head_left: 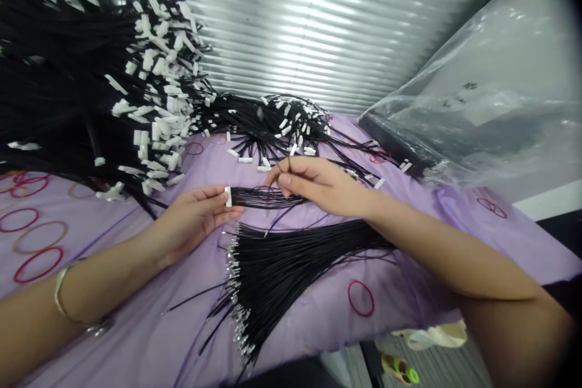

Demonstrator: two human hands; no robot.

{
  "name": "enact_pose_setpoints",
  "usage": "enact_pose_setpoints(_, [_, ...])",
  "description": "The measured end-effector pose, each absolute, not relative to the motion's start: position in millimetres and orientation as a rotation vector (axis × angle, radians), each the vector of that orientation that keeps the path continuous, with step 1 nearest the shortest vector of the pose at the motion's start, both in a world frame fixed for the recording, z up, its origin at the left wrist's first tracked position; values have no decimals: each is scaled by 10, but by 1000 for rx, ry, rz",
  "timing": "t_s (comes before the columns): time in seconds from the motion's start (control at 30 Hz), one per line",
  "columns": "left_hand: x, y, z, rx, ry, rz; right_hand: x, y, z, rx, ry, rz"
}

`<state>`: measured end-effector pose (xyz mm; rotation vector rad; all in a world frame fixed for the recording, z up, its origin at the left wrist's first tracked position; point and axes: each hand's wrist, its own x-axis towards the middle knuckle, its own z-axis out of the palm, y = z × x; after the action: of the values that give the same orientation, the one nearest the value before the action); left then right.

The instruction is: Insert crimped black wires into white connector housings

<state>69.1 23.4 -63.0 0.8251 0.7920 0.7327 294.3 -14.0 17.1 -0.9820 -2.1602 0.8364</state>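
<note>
A white connector, with a bunch of thin black wires running out to the right, is pinched between the thumb and fingers of my left hand. My right hand is closed over the wires farther along. A thin dark strand crosses its fingers; whether this is a wire or a band I cannot tell. Just below both hands lies a fanned bundle of loose black wires, their silvery metal tips toward the left. A few stray wires stick out from it.
A large heap of black cables with white connectors rises at the left, and a smaller pile lies behind my hands. Red and tan rubber bands are scattered on the purple cloth. Clear plastic sheeting stands at the right.
</note>
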Motion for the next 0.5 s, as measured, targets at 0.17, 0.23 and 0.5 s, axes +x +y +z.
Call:
enact_pose_setpoints(0.17, [704, 235, -613, 812, 802, 743, 2866, -29, 432, -1068, -2295, 476])
enact_pose_setpoints(0.23, [702, 233, -607, 816, 788, 741, 2783, 18, 488, -1090, -2420, 471])
enact_pose_setpoints(0.5, [661, 238, -673, 844, 716, 743, 2504, -30, 1021, -978, -2216, 315])
